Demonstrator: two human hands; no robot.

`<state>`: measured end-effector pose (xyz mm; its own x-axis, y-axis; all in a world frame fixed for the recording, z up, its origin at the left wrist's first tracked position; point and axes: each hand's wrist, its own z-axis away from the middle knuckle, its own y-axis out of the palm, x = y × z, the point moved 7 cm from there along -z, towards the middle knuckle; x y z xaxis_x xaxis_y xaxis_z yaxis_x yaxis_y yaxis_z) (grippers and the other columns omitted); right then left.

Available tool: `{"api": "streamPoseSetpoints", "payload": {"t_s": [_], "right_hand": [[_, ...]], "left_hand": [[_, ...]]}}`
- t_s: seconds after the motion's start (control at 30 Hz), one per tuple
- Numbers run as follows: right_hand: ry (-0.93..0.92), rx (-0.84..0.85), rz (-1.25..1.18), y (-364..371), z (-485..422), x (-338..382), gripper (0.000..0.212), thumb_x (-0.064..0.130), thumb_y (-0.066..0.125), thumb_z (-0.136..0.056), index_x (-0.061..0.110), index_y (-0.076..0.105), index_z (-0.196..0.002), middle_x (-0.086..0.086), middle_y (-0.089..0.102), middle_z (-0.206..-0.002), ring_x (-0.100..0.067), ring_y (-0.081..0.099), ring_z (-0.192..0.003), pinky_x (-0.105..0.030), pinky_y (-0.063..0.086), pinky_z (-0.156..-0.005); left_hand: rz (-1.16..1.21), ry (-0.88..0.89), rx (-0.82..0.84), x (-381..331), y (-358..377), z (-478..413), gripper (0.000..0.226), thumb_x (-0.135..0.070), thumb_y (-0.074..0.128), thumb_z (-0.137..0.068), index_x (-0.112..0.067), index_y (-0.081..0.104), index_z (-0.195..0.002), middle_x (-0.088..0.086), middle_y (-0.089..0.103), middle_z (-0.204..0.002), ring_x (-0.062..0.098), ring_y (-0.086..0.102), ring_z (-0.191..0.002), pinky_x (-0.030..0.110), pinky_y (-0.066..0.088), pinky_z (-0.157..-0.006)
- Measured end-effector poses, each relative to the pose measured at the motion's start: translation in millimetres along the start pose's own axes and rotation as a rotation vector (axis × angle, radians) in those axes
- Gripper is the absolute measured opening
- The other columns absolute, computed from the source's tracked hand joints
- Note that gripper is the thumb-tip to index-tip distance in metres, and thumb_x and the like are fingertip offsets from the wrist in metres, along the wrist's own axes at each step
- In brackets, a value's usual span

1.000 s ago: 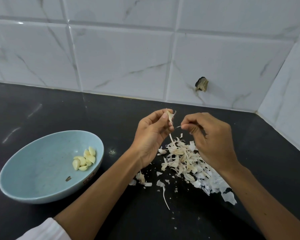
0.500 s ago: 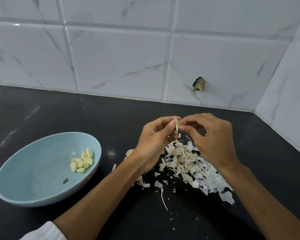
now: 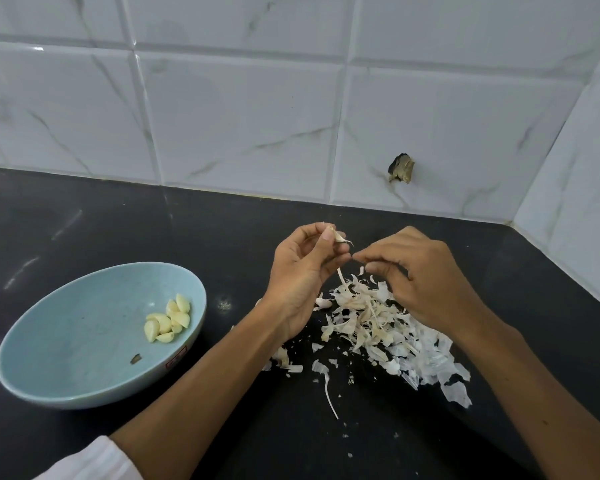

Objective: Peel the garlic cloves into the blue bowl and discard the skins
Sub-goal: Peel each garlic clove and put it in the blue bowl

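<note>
Your bowl (image 3: 66, 341) sits on the counter (image 3: 84, 220) at your left, with peeled cloves (image 3: 168, 318) inside by its right wall. The skins (image 3: 378, 323) are heaped to its right, beneath your left hand (image 3: 302, 271) and right hand (image 3: 426, 282), with the wall (image 3: 222, 116) behind.

The garlic clove (image 3: 338, 236) I'm working on sits pinched at the fingertips of my left grip (image 3: 305, 271), held above the table (image 3: 118, 220), pale, with a wisp of skin curling off its tip. A thin strip of skin (image 3: 341, 275) hangs where my right grip (image 3: 426, 282) pinches in close; I can't tell which grip holds it. The blue bowl (image 3: 77, 334) stands upright to the left, well apart. The peeled cloves (image 3: 168, 322), creamy yellow, huddle against its right inner wall, and a dark fleck (image 3: 136, 358) lies near them. The skins (image 3: 378, 323) lie in a loose papery heap under my grips, with scraps scattered around it.
</note>
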<state>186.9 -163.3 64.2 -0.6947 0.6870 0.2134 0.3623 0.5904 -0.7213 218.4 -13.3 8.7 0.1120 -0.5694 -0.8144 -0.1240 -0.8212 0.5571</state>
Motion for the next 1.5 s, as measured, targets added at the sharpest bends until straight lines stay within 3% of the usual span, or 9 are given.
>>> {"api": "streamPoseSetpoints", "payload": {"t_s": [0.07, 0.17, 0.3, 0.4, 0.5, 0.67, 1.07, 1.33, 1.5], "right_hand": [[0.039, 0.06, 0.016, 1, 1, -6, 0.012, 0.012, 0.075, -0.088, 0.019, 0.082, -0.096, 0.011, 0.075, -0.081, -0.008, 0.063, -0.078, -0.031, 0.056, -0.072], [0.189, 0.108, -0.004, -2, 2, -14, 0.009, 0.034, 0.083, -0.077, 0.026, 0.08, -0.081, 0.023, 0.064, -0.063, -0.003, 0.064, -0.067, -0.015, 0.052, -0.064], [0.317, 0.143, -0.062, -6, 5, -21, 0.024, 0.047, 0.085, -0.06, 0.032, 0.07, -0.071, 0.013, 0.065, -0.059, -0.004, 0.064, -0.064, -0.012, 0.05, -0.063], [0.305, 0.158, 0.02, -5, 4, -23, 0.011, 0.028, 0.086, -0.076, 0.027, 0.078, -0.085, 0.019, 0.062, -0.064, -0.002, 0.063, -0.068, -0.01, 0.048, -0.063], [0.277, 0.068, 0.06, -9, 4, -22, 0.018, 0.01, 0.076, -0.087, 0.025, 0.079, -0.097, 0.026, 0.063, -0.079, 0.0, 0.061, -0.074, -0.006, 0.042, -0.069], [0.277, -0.148, -0.179, -13, 2, -9, 0.009, 0.022, 0.075, -0.091, 0.021, 0.079, -0.1, 0.015, 0.074, -0.083, -0.006, 0.068, -0.076, -0.013, 0.052, -0.068], [0.349, -0.235, -0.419, -11, 5, -5, 0.008, 0.023, 0.079, -0.087, 0.017, 0.079, -0.092, 0.011, 0.077, -0.082, -0.004, 0.073, -0.078, -0.015, 0.056, -0.072], [0.333, -0.256, -0.355, -13, 5, 2, 0.003, 0.021, 0.08, -0.087, 0.018, 0.078, -0.087, 0.013, 0.074, -0.077, -0.006, 0.071, -0.071, -0.015, 0.054, -0.064], [0.344, -0.205, -0.29, -7, 4, -1, 0.017, 0.015, 0.075, -0.088, 0.03, 0.067, -0.083, 0.015, 0.065, -0.093, -0.01, 0.063, -0.079, -0.023, 0.053, -0.067]], "left_hand": [[-0.07, 0.044, -0.011, -2, -1, 1, 0.011, -0.009, 0.064, -0.098, -0.004, 0.066, -0.107, 0.006, 0.071, -0.087, 0.013, 0.068, -0.081, 0.025, 0.06, -0.081], [-0.172, 0.085, 0.003, -4, 1, 2, 0.013, -0.008, 0.069, -0.094, -0.004, 0.069, -0.106, 0.007, 0.073, -0.088, 0.015, 0.071, -0.085, 0.027, 0.06, -0.083], [-0.204, 0.087, 0.045, -2, 3, 4, 0.018, -0.001, 0.07, -0.091, -0.001, 0.069, -0.109, 0.009, 0.076, -0.093, 0.018, 0.074, -0.09, 0.027, 0.06, -0.084], [-0.215, 0.08, 0.072, 0, 5, 5, 0.021, -0.002, 0.07, -0.091, 0.002, 0.069, -0.112, 0.009, 0.076, -0.093, 0.018, 0.073, -0.089, 0.031, 0.061, -0.088], [-0.238, 0.076, 0.09, 2, 7, 6, 0.024, -0.005, 0.071, -0.091, 0.004, 0.069, -0.113, 0.008, 0.076, -0.09, 0.018, 0.072, -0.087, 0.034, 0.061, -0.09], [-0.291, 0.083, 0.102, 3, 7, 7, 0.023, -0.007, 0.074, -0.089, 0.001, 0.071, -0.11, 0.011, 0.076, -0.092, 0.018, 0.072, -0.084, 0.033, 0.061, -0.086], [-0.322, 0.109, 0.164, -1, 11, 9, 0.015, 0.001, 0.074, -0.086, 0.0, 0.073, -0.101, 0.01, 0.078, -0.091, 0.019, 0.075, -0.08, 0.028, 0.06, -0.078], [-0.402, 0.205, 0.147, -6, 13, 12, 0.014, -0.004, 0.077, -0.084, -0.002, 0.076, -0.098, 0.014, 0.078, -0.093, 0.028, 0.077, -0.087, 0.034, 0.063, -0.082], [-0.537, 0.276, 0.17, -12, 16, 13, 0.016, -0.009, 0.082, -0.08, -0.008, 0.077, -0.095, 0.007, 0.079, -0.09, 0.023, 0.078, -0.085, 0.036, 0.063, -0.082]]}}
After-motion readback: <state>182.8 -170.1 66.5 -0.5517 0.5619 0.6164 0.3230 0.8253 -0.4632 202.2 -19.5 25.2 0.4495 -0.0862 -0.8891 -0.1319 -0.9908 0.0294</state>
